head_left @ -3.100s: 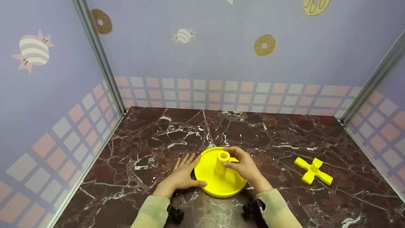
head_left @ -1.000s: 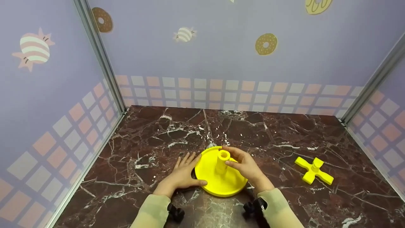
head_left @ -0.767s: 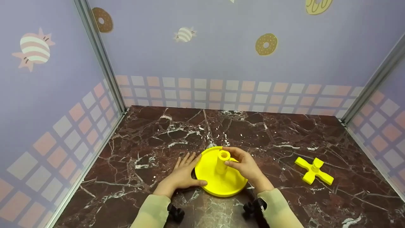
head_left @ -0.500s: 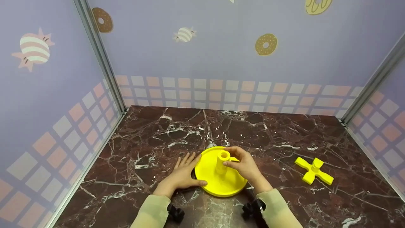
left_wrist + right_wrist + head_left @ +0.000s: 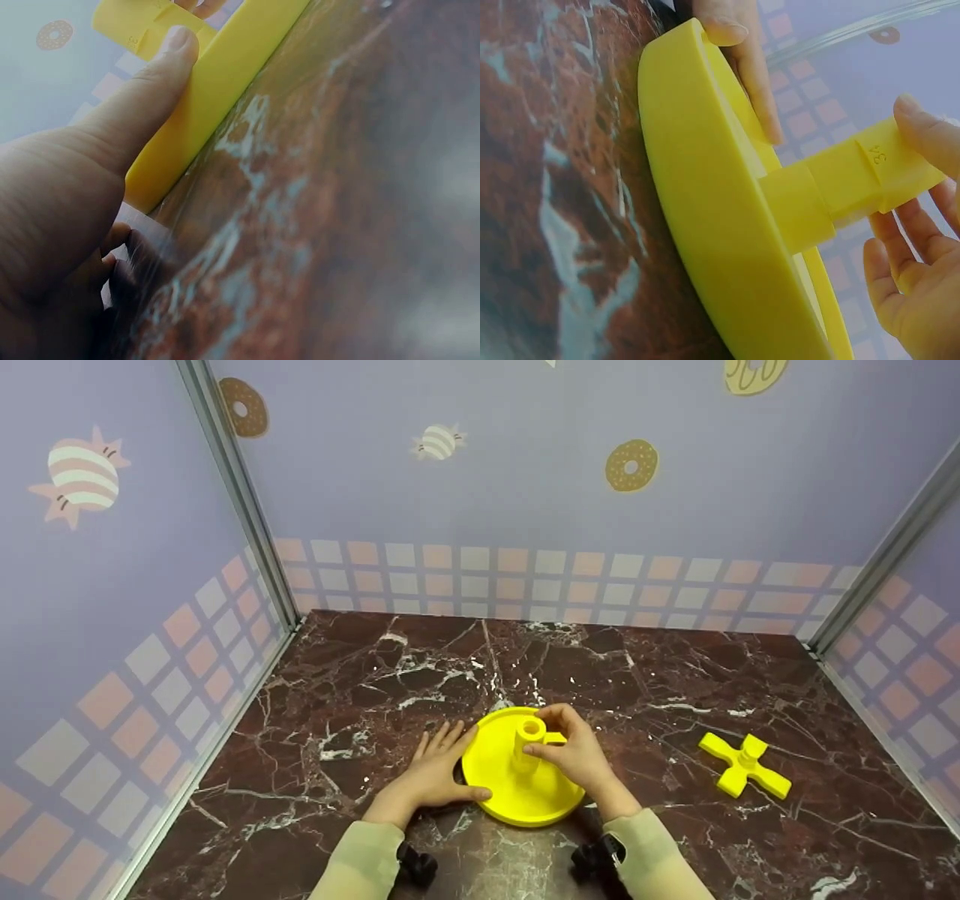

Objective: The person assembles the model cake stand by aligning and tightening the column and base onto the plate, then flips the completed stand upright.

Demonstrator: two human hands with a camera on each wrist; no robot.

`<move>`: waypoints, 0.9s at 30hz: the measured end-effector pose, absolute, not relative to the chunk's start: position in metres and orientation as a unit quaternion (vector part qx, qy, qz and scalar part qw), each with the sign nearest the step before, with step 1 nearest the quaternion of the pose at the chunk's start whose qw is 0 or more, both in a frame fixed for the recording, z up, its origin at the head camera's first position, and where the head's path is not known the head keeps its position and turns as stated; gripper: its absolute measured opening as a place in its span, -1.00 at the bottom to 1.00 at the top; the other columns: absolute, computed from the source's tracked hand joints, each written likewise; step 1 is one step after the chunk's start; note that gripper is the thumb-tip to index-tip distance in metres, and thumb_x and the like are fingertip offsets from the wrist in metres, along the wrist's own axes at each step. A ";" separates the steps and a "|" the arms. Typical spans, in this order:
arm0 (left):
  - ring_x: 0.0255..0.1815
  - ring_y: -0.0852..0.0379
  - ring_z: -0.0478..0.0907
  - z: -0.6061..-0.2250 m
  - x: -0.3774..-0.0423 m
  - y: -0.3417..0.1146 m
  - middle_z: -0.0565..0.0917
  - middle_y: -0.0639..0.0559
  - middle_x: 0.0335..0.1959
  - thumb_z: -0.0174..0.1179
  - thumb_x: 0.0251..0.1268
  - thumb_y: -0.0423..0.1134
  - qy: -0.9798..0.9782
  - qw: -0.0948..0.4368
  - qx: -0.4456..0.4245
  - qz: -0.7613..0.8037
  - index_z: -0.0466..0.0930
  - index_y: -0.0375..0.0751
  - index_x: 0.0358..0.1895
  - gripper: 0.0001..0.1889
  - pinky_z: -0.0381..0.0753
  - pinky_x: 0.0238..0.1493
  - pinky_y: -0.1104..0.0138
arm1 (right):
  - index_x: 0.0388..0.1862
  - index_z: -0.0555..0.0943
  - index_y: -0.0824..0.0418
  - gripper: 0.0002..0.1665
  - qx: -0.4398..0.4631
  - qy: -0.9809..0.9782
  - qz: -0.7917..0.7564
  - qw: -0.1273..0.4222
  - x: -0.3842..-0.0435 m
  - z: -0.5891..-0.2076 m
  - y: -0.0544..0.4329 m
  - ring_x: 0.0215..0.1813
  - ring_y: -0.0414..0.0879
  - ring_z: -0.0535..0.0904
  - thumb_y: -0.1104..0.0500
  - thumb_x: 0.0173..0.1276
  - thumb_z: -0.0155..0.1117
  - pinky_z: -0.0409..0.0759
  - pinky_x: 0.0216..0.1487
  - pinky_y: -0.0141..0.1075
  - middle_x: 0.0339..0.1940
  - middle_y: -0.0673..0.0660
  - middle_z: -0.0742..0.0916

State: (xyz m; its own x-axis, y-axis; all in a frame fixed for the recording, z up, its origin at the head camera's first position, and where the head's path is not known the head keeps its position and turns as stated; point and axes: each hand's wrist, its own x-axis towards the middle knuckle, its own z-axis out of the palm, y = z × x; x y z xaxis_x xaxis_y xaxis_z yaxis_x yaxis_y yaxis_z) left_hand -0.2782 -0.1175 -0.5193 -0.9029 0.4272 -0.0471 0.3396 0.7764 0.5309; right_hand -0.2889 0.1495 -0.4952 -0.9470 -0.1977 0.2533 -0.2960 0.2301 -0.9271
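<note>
A round yellow tray (image 5: 517,806) with a raised rim lies on the marble-patterned table. From its middle rises an upright yellow tube (image 5: 847,176), hollow at the top, with a small tab (image 5: 556,737) on its right side. My right hand (image 5: 581,754) pinches the tube's upper part, thumb in front and fingers behind. At the tray's left edge, my left hand (image 5: 427,776) rests with straight, spread fingers, its thumb over the rim. Some left fingertips are hidden in the left wrist view. How the tube meets the tray is partly covered in the head view.
To the right lies a yellow four-armed cross piece (image 5: 739,769) with a short peg standing at its centre. Patterned panels (image 5: 480,495) enclose the table at the back and both sides. White specks (image 5: 517,682) are scattered behind the tray.
My right hand has shifted slightly left, and its thumb has slid leftward across the tube's front. The tray, the left hand and the cross piece look unmoved over the last second.
</note>
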 end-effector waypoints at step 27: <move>0.74 -0.30 -0.20 -0.521 -0.279 -0.117 -0.04 -0.27 0.71 0.38 0.08 0.42 0.939 0.078 0.205 0.264 -0.03 -0.04 0.69 0.21 -0.33 0.69 -0.25 | 0.28 0.53 0.40 -0.45 0.178 -0.772 0.609 -0.025 -0.292 -0.495 0.157 0.33 0.18 0.58 0.34 0.34 0.43 0.47 0.49 0.08 0.22 0.35 0.70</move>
